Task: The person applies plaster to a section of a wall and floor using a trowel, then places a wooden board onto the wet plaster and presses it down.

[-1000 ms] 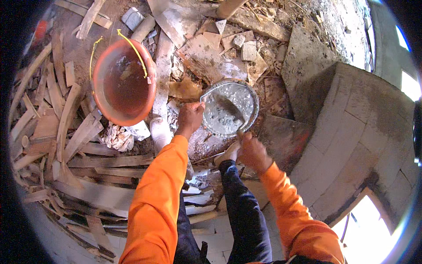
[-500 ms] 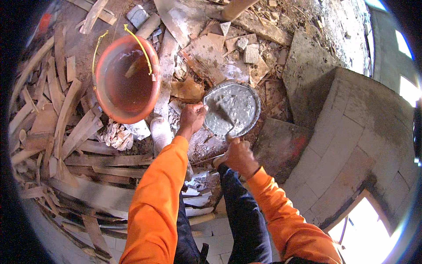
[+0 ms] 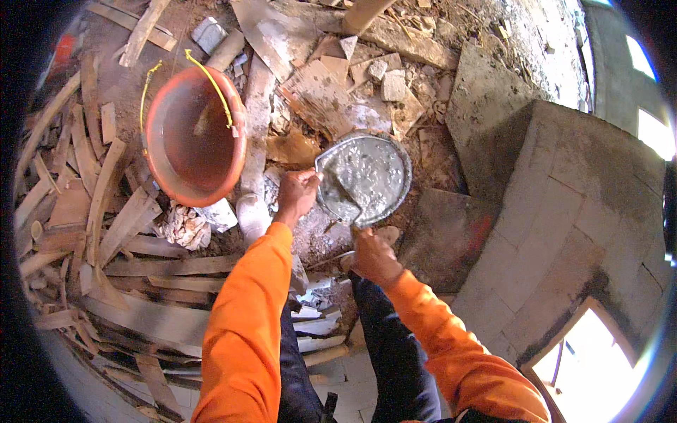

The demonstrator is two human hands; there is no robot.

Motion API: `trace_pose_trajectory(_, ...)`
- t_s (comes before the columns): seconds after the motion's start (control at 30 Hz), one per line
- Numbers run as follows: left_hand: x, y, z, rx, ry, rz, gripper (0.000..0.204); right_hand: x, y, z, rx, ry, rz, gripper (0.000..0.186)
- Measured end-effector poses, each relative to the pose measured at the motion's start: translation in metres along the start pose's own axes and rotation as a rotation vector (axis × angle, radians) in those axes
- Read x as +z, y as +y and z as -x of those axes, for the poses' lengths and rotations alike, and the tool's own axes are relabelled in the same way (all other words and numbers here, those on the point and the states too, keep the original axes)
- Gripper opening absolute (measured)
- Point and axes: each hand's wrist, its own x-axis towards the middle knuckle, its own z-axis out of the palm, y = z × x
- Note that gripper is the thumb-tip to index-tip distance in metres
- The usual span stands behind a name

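Note:
A round dark bucket (image 3: pixel 408 178) full of wet grey mortar (image 3: pixel 371 166) stands on the rubble in front of me. My left hand (image 3: pixel 296 195) is closed at its left rim, thumb and fingers pinching the edge or the handle there. The near side of the bucket is where my right hand (image 3: pixel 376 256) is, wrapped round the handle of a trowel (image 3: pixel 358 211). The trowel's bent neck shows above the near rim, while its blade lies in the mortar, partly covered.
A large orange tub (image 3: pixel 241 151) with yellow rope handles stands to the left. Scrap wood strips (image 3: pixel 106 190) are piled beyond it. Broken boards and stones (image 3: pixel 393 86) cover the far ground. A grey block wall (image 3: pixel 550 211) rises on the right.
The trowel has shifted slightly left within the mortar, and my right hand with it. My left hand stays at the rim. The whole view has shifted slightly.

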Motion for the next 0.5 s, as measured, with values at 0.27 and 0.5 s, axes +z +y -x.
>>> trace_pose_trajectory(0.27, 0.005, 0.020, 0.005, 0.093, 0.070, -0.225, 0.029, -0.100, 0.090, 0.026, -0.071, 0.048, 0.118, 0.017)
trace_pose_trajectory(0.5, 0.022, 0.030, 0.006, 0.098, 0.192, -0.056, 0.026, -0.058, 0.135, -0.095, 0.040, 0.129, 0.396, 0.017)
